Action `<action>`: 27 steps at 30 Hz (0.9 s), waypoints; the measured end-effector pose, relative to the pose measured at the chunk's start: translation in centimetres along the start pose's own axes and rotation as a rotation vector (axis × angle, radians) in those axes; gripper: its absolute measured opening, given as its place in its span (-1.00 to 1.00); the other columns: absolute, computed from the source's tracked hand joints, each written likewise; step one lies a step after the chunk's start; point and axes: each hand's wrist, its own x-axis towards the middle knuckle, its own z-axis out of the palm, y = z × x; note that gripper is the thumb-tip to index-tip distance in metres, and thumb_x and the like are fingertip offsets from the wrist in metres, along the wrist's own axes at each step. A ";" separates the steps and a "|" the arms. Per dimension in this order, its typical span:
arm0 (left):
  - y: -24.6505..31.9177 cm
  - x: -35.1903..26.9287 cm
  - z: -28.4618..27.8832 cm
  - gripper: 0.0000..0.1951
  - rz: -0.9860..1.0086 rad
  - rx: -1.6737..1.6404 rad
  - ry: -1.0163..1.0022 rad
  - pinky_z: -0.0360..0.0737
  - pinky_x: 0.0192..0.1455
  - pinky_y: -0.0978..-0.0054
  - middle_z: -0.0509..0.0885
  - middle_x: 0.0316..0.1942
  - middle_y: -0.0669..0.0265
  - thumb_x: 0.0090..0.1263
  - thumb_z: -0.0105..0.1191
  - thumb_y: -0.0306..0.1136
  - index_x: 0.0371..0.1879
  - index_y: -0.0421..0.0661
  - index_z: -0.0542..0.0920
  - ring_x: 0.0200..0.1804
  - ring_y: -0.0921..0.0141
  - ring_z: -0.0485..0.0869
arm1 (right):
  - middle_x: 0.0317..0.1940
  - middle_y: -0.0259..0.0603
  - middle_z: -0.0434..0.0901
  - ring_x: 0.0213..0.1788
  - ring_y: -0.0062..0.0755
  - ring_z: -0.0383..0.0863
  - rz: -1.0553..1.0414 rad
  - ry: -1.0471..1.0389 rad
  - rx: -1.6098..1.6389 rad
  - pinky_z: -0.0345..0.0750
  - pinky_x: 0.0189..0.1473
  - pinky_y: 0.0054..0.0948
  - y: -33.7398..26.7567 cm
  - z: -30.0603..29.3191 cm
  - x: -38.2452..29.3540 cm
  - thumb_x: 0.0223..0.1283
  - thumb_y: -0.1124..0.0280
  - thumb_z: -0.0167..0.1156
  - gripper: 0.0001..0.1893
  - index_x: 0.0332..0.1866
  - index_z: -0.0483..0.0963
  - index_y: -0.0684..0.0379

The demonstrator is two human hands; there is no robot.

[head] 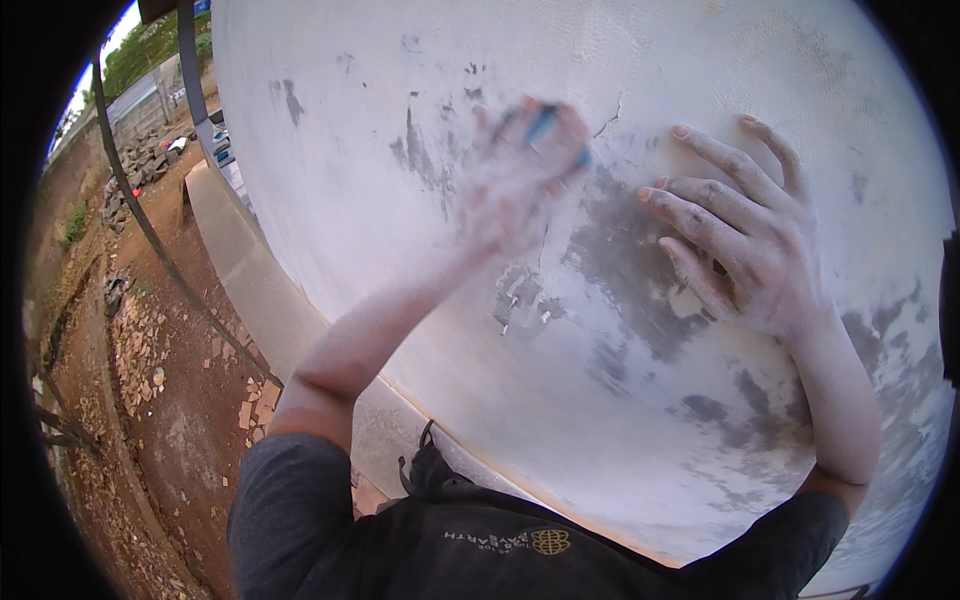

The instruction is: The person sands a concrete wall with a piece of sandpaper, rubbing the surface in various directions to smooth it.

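Observation:
A whitish plastered wall [420,330] with grey patches and fine cracks fills most of the view. Near its upper middle, my left hand [514,180] is blurred by motion, its fingers closed around a small object with blue parts [541,127]. Blur hides what kind of object it is, and it is held at the wall surface. To the right, my right hand [735,225] rests on the wall with its fingers spread and holds nothing. Pale dust coats both hands and forearms. A chipped, rough spot [525,304] lies between and below the hands.
A pale ledge [247,255] runs along the wall's foot at the left. Beyond it are reddish soil [180,442], broken tile pieces [139,360], a heap of stones [146,161] and a thin dark pole [161,247]. Sandals or feet [431,469] show below.

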 end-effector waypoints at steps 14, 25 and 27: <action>-3.4 7.8 -2.5 -0.38 -0.694 -0.179 0.194 -0.17 0.72 -0.14 0.21 0.67 0.17 0.60 -0.11 -0.23 0.63 -0.04 0.25 0.70 -0.04 0.04 | -0.21 -0.39 0.77 0.28 -0.23 0.66 0.021 0.067 0.029 0.31 0.47 0.14 -0.5 0.0 -0.2 0.20 0.34 0.40 -0.81 -0.08 0.73 0.02; 0.0 4.0 -2.9 -0.43 -0.560 -0.190 0.126 -0.11 0.72 -0.03 0.21 0.66 0.04 0.64 -0.21 -0.28 0.60 -0.21 0.28 0.71 0.01 0.06 | -0.38 -0.40 0.69 0.06 -0.34 0.71 -0.018 0.167 0.036 0.49 0.27 -0.01 -0.2 -0.1 0.1 0.15 0.28 0.39 -0.88 -0.25 0.74 0.03; 1.4 2.4 -2.6 -0.44 -0.382 -0.210 0.015 -0.12 0.73 0.01 0.20 0.66 0.02 0.66 -0.24 -0.33 0.60 -0.24 0.26 0.71 0.02 0.03 | -0.39 -0.40 0.69 0.05 -0.34 0.71 -0.002 0.155 0.054 0.49 0.26 -0.04 -0.2 0.2 0.0 0.15 0.27 0.39 -0.87 -0.27 0.73 0.04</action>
